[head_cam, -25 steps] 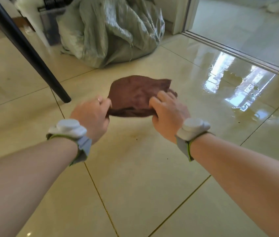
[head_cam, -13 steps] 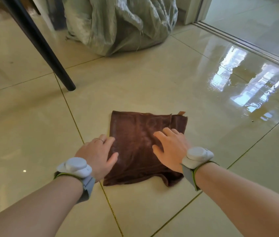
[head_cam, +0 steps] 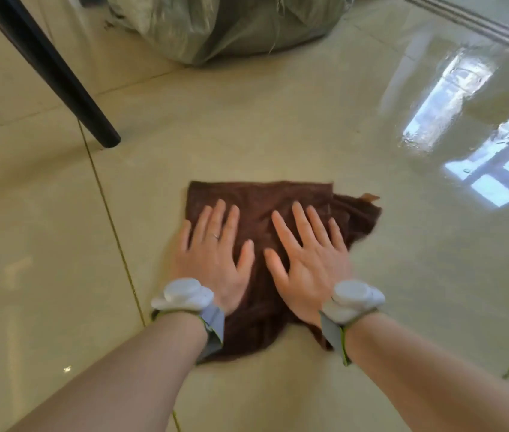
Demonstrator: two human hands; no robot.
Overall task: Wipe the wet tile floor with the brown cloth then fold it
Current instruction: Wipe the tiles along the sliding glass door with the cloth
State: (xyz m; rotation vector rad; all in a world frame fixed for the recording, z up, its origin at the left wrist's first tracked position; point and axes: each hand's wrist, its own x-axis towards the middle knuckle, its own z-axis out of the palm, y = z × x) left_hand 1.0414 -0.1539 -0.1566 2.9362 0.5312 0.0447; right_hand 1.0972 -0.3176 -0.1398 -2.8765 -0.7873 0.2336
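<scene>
Both hands lie flat with no grip at all: the left hand (head_cam: 215,260) and right hand (head_cam: 309,263) are spread, fingers splayed, palms pressed side by side on the cloth (head_cam: 259,201), probably to load as much of it as possible against the floor (head_cam: 247,126) for wiping. It lies open on a tile, its right edge rumpled, short of the wet patch (head_cam: 452,98) off to the right, so I'd judge folding is still to come.
</scene>
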